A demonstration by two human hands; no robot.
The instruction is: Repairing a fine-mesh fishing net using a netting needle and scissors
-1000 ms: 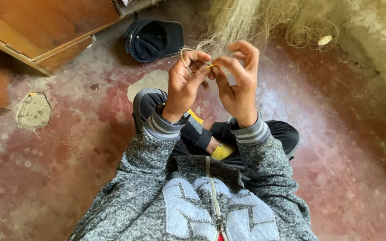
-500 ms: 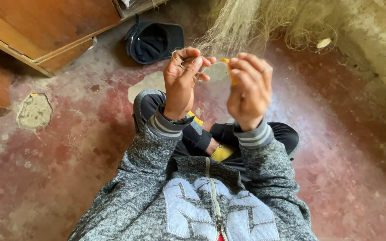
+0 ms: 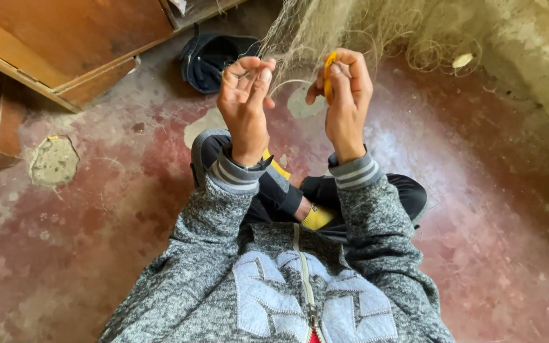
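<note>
Hands (image 3: 344, 101) now apart, needle (image 3: 329, 76) upright

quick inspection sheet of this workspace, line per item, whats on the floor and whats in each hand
surface: worn red floor with grey bare patches and cracks
job's things: pale fishing net bunched ahead of the hands; small yellow tool; thin thread running between the hands
clutter: dark cap lying on the floor; small pale piece in the net
grippers: left hand raised, fingers pinched on the thread; right hand closed around the yellow tool
cables: nothing seen
surroundings: wooden furniture at upper left; rough pale wall at upper right; the person sits cross-legged in a grey zip jacket
</note>
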